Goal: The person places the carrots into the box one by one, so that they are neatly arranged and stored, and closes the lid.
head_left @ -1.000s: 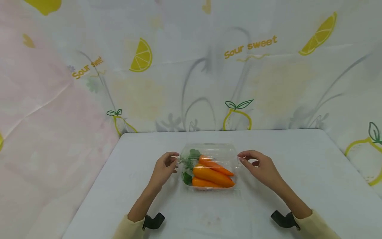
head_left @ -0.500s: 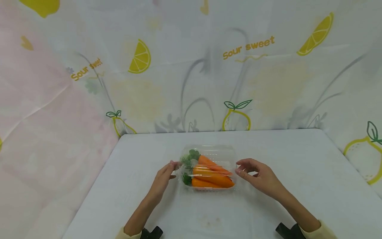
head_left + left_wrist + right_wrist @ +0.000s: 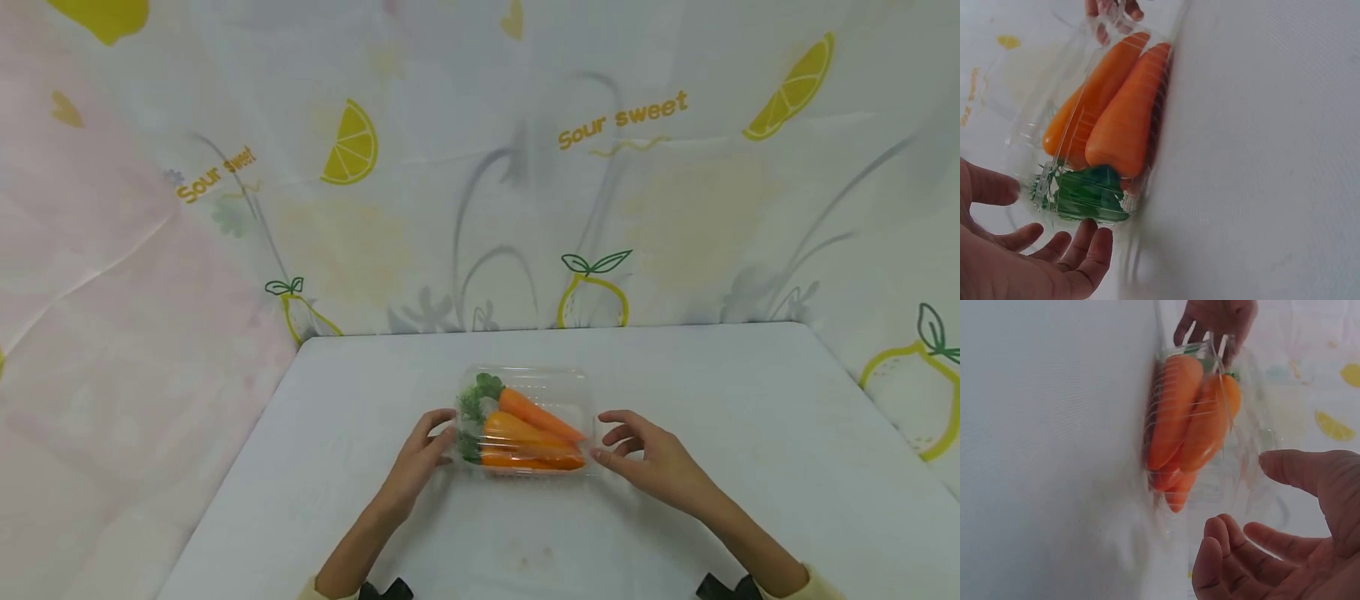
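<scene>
A clear plastic clamshell box [image 3: 551, 392] lies in the middle of the table, with its lid swung over the contents; whether it is fully closed I cannot tell. Inside are several orange carrots [image 3: 528, 429] and leafy green tops [image 3: 472, 404] at the left end. My left hand [image 3: 420, 458] is at the box's left end, thumb and fingers spread and touching or very close to its wall. By the right end, my right hand [image 3: 656, 458] has loosely bent fingers apart from the box, with the thumb tip [image 3: 1269, 464] near the lid edge.
A white table [image 3: 300, 433] bears the box. Behind and to the left hangs a pale cloth [image 3: 420, 225] printed with lemons and lettering. Dark wrist mounts [image 3: 386, 590] sit below both hands at the sleeves.
The front edge of the lid has come down toward me over the carrots. Both hands have moved down and nearer with it, and their fingers have spread.
</scene>
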`<state>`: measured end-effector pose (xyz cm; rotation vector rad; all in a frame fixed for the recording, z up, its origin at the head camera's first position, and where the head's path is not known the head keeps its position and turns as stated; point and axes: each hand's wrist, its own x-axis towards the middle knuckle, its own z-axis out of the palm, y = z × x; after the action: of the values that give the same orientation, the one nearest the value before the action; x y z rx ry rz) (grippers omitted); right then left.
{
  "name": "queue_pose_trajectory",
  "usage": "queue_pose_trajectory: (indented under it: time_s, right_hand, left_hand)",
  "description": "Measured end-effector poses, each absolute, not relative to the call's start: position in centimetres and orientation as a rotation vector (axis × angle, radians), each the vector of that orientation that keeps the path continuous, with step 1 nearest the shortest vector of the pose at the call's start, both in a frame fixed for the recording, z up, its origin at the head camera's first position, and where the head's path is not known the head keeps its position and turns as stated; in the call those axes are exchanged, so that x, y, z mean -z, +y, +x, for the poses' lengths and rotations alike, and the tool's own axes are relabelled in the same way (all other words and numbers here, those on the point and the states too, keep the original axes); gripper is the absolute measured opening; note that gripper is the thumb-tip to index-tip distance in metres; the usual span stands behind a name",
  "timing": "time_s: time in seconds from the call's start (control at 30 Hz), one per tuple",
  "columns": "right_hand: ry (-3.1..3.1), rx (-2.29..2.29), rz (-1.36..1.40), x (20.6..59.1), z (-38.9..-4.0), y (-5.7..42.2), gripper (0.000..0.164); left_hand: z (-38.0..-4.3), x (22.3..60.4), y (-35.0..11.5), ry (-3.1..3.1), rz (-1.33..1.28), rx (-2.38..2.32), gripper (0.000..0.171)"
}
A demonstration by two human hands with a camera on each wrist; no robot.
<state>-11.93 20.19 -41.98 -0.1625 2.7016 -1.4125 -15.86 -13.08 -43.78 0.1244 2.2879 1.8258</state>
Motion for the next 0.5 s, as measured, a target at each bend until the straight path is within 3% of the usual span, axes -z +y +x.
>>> queue_pose_trajectory:
  time_s: [0.5]
  right_hand:
    - [2.243, 1.636, -0.193, 42.18, -12.2, 20.0, 0.072]
  left_hand:
    - [-15.01, 43.51, -13.55, 2.289, 0.156, -1.727, 0.052]
